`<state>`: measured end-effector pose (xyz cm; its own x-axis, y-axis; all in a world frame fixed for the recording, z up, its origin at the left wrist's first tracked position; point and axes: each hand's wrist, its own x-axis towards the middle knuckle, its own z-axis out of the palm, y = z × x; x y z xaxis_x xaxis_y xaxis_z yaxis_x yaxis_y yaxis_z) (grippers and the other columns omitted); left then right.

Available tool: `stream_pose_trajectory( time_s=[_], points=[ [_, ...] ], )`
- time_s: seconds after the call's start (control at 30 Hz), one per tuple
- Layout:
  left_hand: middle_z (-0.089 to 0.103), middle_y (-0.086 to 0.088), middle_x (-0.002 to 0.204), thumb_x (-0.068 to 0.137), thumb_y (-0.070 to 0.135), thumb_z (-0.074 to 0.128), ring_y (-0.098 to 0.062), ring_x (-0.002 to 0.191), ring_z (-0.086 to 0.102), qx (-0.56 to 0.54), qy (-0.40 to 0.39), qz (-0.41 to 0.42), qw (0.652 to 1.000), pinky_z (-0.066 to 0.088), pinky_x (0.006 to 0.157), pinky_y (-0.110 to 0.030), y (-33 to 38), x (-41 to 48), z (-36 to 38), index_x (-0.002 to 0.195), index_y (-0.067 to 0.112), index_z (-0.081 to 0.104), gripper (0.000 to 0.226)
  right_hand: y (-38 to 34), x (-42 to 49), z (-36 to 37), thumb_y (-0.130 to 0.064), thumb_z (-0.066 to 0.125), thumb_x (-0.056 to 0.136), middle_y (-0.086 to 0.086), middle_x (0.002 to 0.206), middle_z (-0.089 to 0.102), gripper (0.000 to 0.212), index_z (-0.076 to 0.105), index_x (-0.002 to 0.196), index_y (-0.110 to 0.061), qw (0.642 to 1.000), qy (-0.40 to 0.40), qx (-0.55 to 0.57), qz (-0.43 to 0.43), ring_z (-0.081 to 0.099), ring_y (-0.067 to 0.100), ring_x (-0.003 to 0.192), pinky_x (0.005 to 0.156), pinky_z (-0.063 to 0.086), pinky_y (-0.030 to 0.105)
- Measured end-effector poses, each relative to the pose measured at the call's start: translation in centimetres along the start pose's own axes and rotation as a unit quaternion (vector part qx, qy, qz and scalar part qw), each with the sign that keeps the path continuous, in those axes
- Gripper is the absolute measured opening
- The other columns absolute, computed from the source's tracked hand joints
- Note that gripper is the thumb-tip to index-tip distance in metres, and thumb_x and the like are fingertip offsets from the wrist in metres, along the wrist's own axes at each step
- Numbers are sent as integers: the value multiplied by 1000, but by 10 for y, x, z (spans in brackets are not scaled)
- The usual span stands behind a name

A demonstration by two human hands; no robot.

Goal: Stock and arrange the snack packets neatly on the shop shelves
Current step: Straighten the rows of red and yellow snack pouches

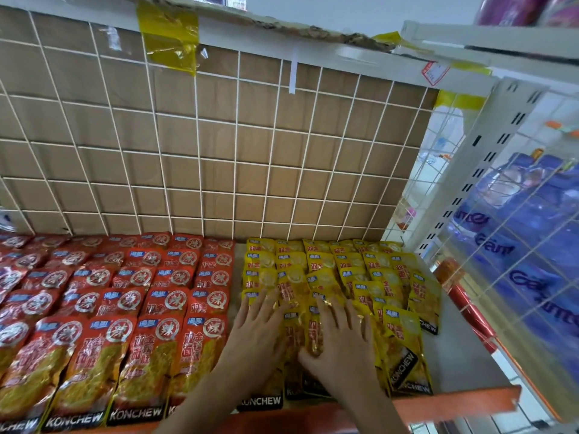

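**Both hands flat on yellow packets**

Left hand (253,333) and right hand (340,343) press, fingers straight and spread, on yellow snack packets (338,277) overlapping on the shelf (454,355). Red snack packets (125,296) lie in rows alongside, left.

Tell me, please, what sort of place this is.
Most likely a small shop: identical red snack packets and yellow snack packets lie in rows on a shelf backed by a wire grid, with what looks like a price tag on the shelf edge above.
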<state>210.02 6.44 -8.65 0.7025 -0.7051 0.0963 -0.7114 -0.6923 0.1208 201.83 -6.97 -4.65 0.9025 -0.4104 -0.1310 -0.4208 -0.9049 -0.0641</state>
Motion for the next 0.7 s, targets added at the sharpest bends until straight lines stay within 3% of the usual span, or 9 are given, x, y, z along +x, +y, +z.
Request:
stream_pose_trajectory(
  time_s=[0.03, 0.07, 0.13, 0.17, 0.23, 0.33, 0.4, 0.53, 0.7],
  points=[
    [58, -2, 130, 81, 46, 33, -22, 126, 49, 2, -3, 5, 1000, 25, 110, -44, 0, -1, 4, 128, 23, 45, 54, 0, -2, 0, -68, 6, 54, 1, 155, 17, 103, 17, 147, -26, 1000, 1, -5, 6, 9, 27, 144, 113, 5, 50],
    [59, -2, 128, 82, 46, 33, -22, 123, 52, -1, -7, 4, 1000, 27, 108, -44, -1, -3, 6, 127, 24, 44, 52, -1, -4, -1, -67, 13, 58, 4, 148, 34, 97, 34, 142, -23, 1000, 1, -10, 12, 26, 29, 140, 110, 20, 54],
    [60, -3, 128, 83, 46, 34, -23, 121, 54, 3, 7, 8, 1000, 26, 105, -43, -1, -5, 11, 125, 24, 49, 49, 2, -4, 5, -62, 32, 62, 4, 119, 64, 75, 63, 116, -20, 999, 17, -5, 29, 58, 29, 114, 89, 47, 55],
    [60, -4, 127, 84, 46, 34, -24, 120, 55, 8, 12, 8, 1000, 27, 106, -43, -2, -5, 12, 124, 24, 53, 49, 3, -4, 6, -60, 36, 62, 3, 110, 67, 69, 67, 108, -20, 999, 33, -9, 35, 63, 28, 106, 84, 50, 54],
    [62, -4, 125, 82, 46, 34, -24, 118, 57, 18, 1, 5, 1000, 35, 105, -44, -1, -5, 13, 120, 24, 60, 51, 8, -3, 6, -56, 33, 62, 4, 116, 64, 71, 65, 114, -19, 999, 34, 3, 35, 59, 29, 112, 89, 46, 55],
    [64, -4, 121, 79, 46, 34, -23, 115, 59, 20, 7, 3, 1000, 39, 94, -46, 0, -3, 10, 115, 24, 65, 53, 17, -2, 5, -54, 9, 61, 2, 152, 25, 91, 28, 144, -25, 1000, 24, 11, 11, 16, 26, 143, 113, 11, 52],
    [65, -4, 119, 78, 46, 34, -23, 113, 61, 17, 7, 2, 1000, 40, 93, -42, 1, -3, 9, 114, 24, 66, 53, 23, -1, 5, -52, 11, 69, -4, 155, 8, 81, 12, 147, -29, 1000, 21, 13, 0, 0, 20, 144, 115, 1, 47],
    [66, -3, 118, 78, 47, 33, -22, 112, 61, 20, 10, 5, 1000, 40, 93, -42, 0, -3, 10, 116, 25, 64, 54, 28, -2, 4, -51, 30, 90, -7, 154, 10, 62, 15, 146, -31, 998, 39, 41, -13, 4, 16, 143, 116, 3, 44],
    [66, 1, 117, 79, 47, 33, -19, 112, 61, 14, 47, 19, 999, 48, 91, -39, 8, -5, 5, 112, 25, 67, 53, 34, 19, -9, -34, 34, 99, -12, 151, 23, 47, 24, 145, -31, 994, 72, 68, -50, 19, 9, 140, 114, 9, 31]
  ],
)
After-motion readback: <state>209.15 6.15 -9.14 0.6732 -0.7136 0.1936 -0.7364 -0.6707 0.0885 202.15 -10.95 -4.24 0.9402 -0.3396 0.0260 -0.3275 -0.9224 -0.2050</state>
